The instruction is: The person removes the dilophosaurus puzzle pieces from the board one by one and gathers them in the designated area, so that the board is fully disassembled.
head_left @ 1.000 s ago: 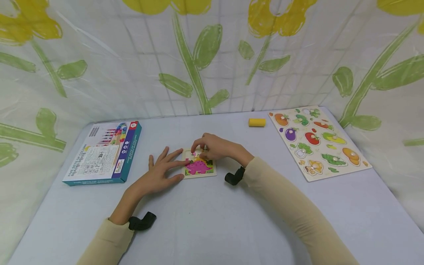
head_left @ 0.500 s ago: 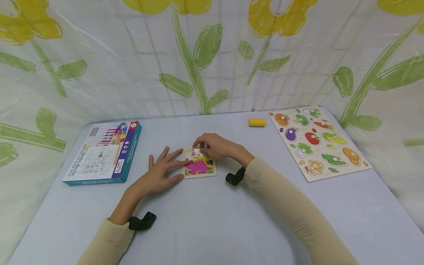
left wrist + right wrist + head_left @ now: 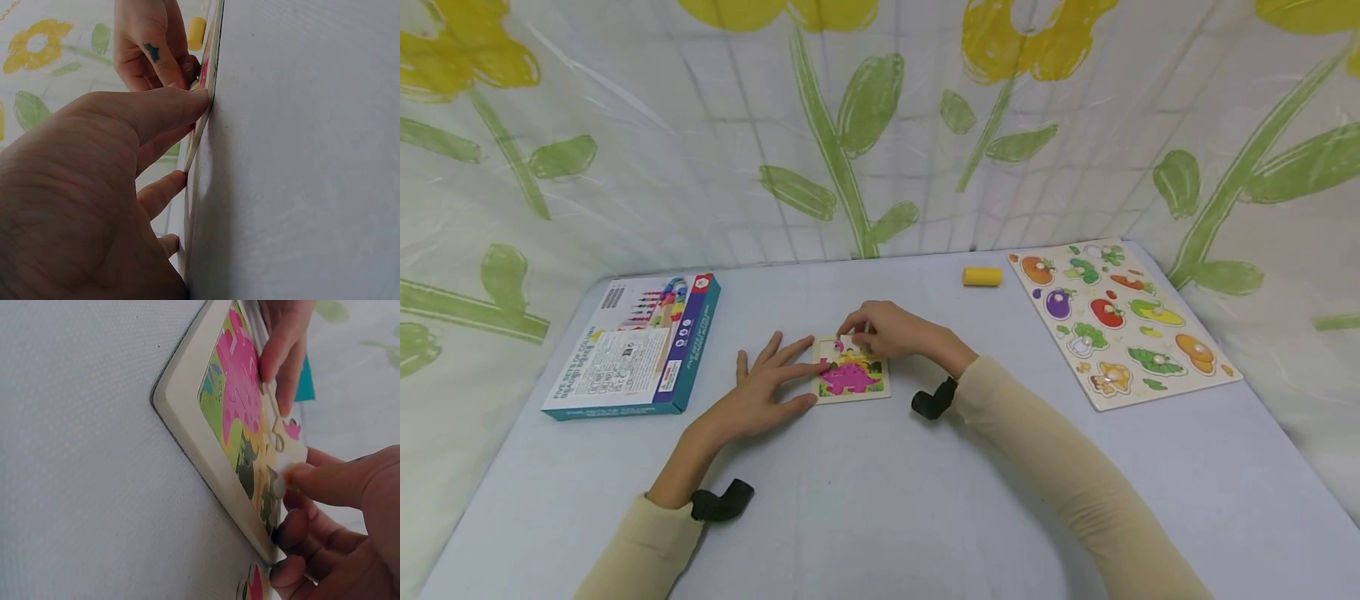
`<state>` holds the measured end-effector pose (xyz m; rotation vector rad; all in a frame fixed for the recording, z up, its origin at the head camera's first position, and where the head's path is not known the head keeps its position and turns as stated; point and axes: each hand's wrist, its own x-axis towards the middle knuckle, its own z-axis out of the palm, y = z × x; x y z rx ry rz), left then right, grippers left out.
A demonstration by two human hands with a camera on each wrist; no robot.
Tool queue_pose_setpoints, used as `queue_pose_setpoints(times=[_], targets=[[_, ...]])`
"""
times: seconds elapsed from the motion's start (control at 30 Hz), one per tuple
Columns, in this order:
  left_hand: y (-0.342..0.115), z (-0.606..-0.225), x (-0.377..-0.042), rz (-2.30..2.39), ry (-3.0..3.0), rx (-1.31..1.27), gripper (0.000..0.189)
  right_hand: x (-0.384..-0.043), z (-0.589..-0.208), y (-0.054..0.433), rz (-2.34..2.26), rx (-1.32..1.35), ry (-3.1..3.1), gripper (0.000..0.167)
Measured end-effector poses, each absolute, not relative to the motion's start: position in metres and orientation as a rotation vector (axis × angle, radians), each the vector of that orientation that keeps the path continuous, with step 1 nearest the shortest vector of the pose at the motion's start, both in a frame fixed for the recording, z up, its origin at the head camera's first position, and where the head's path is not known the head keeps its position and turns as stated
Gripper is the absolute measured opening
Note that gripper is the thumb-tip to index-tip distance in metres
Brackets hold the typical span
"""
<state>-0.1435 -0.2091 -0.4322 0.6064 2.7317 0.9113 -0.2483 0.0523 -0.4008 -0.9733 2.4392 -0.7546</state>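
Observation:
A small wooden jigsaw puzzle [image 3: 852,379] with a pink dinosaur picture lies at mid-table in the head view. My left hand [image 3: 765,398] has its fingers spread and fairly straight, the tips touching the puzzle's left side. In the left wrist view, the thumb [image 3: 178,106] presses the frame's edge. My right hand [image 3: 891,327] is over the puzzle's upper right part. Close up in the right wrist view, its thumb and a finger pinch a cream puzzle piece [image 3: 292,449] with a pink patch, tilted above the tray. Its far side is hidden by the fingers.
A loose puzzle piece [image 3: 254,586] lies beside the frame. To the left is a blue-edged box [image 3: 632,350]. Toward the back sit a yellow cylinder [image 3: 982,277] and, at right, a vegetable peg puzzle board [image 3: 1123,325]. A flower-printed sheet [image 3: 715,133] hangs behind.
My right fingers have shifted slightly right and up over the puzzle, with the pinched piece. The left hand and the puzzle frame stay in place.

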Motion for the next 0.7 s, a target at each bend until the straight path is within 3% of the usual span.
queue_pose_setpoints(times=[0.7], targets=[[-0.2077, -0.4303, -0.1425, 0.922, 2.73, 0.604, 0.048, -0.2496, -0.3994, 0.0521, -0.769, -1.011, 2.353, 0.043]])
